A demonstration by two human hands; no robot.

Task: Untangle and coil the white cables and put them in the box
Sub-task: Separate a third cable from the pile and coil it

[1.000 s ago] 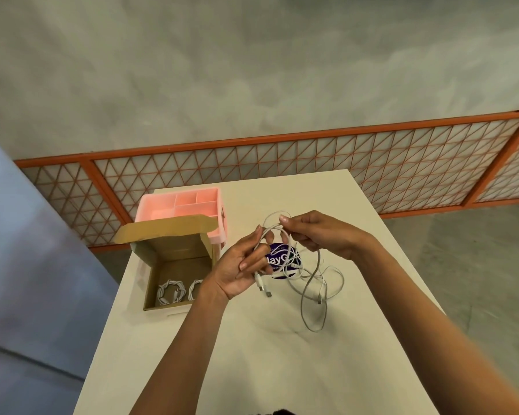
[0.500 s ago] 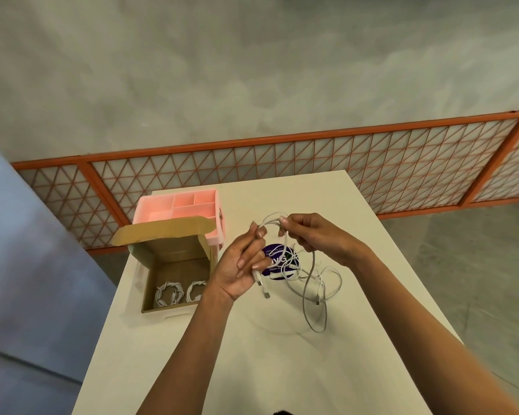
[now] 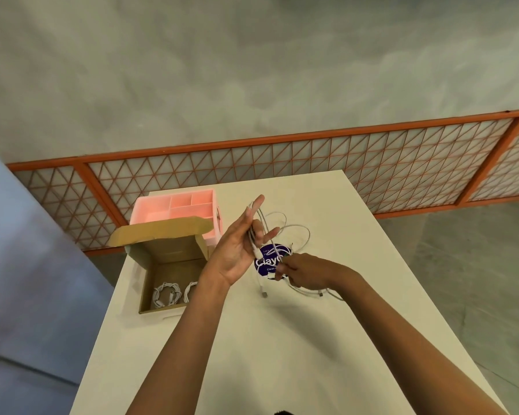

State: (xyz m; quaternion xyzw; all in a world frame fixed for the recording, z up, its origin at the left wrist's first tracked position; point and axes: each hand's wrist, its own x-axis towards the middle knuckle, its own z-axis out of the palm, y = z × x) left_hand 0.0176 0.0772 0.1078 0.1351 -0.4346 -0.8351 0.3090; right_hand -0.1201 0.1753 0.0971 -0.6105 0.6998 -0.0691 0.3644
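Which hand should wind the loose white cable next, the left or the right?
Right, probably. The right hand pinches the white cable low by its loose loops on the table. The left hand is raised, fingers straight, strands lying along them, a good frame to wind around.

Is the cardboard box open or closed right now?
Open: the cardboard box has its lid flap raised, and coiled white cables lie visible inside.
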